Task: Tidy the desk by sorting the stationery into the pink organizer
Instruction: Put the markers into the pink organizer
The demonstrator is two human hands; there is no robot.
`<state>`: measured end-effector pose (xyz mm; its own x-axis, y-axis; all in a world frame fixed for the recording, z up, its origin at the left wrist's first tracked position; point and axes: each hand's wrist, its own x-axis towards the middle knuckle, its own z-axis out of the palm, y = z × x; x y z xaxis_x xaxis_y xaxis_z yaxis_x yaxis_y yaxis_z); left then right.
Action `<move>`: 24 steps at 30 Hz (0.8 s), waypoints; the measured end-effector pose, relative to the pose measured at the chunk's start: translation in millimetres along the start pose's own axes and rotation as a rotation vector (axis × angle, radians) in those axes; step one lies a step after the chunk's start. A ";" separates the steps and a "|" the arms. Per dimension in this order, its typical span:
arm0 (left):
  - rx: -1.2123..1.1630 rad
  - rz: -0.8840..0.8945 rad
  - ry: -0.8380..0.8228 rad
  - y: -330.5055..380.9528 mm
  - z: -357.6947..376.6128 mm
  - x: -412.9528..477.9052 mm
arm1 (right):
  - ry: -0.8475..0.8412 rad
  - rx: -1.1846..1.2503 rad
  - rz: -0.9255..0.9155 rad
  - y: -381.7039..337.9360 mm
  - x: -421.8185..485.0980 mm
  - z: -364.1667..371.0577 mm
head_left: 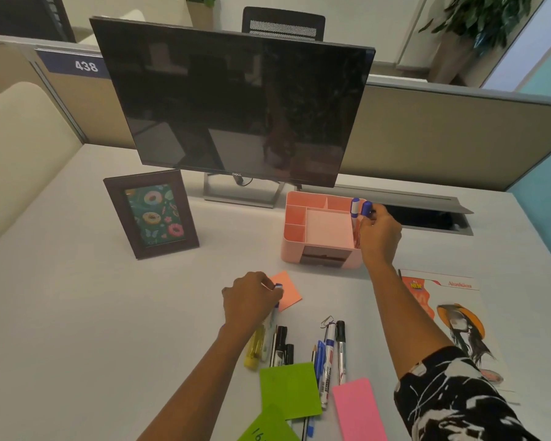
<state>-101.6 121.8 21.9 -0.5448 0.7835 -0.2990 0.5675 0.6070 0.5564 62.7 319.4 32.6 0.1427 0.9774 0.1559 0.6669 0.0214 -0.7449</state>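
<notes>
The pink organizer (312,249) stands on the desk right of centre, below the monitor. My right hand (379,233) is at its right rear compartment, fingers closed on a blue-capped marker (367,209) held upright; a second blue-capped marker (354,207) stands in that compartment. My left hand (248,297) rests lower on the desk, closed on another blue-capped marker (272,316) lying among the loose pens. Near me lie a yellow highlighter (253,351), black markers (280,345), blue pens (319,354) and whiteboard markers (330,358), with a paper clip (327,321).
Sticky notes lie about: orange (288,289), green (288,389), pink (358,409). A framed picture (151,214) stands at the left, a dark monitor (236,103) behind. A magazine (458,319) lies at the right. An open cable slot (427,218) sits behind the organizer.
</notes>
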 end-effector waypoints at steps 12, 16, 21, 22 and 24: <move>-0.358 0.131 0.100 18.4 -13.5 3.1 | 0.001 0.283 -0.140 -15.2 -55.4 -16.4; -0.406 0.182 0.117 32.5 -11.4 2.4 | -0.227 0.386 -0.195 -16.5 -106.6 -16.9; -0.447 0.303 0.131 47.3 -5.8 -4.4 | -0.465 0.481 -0.146 -14.0 -134.9 -14.1; -0.453 0.316 0.133 48.8 -4.9 -5.1 | -0.472 0.503 -0.128 -13.3 -134.0 -15.8; -0.458 0.337 0.117 51.2 -3.1 -6.6 | -0.467 0.510 -0.121 -12.7 -128.9 -21.8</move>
<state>-70.8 147.3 54.8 -0.4597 0.8877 0.0258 0.4104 0.1865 0.8926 51.8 188.5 36.1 -0.3161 0.9476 0.0469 0.2159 0.1200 -0.9690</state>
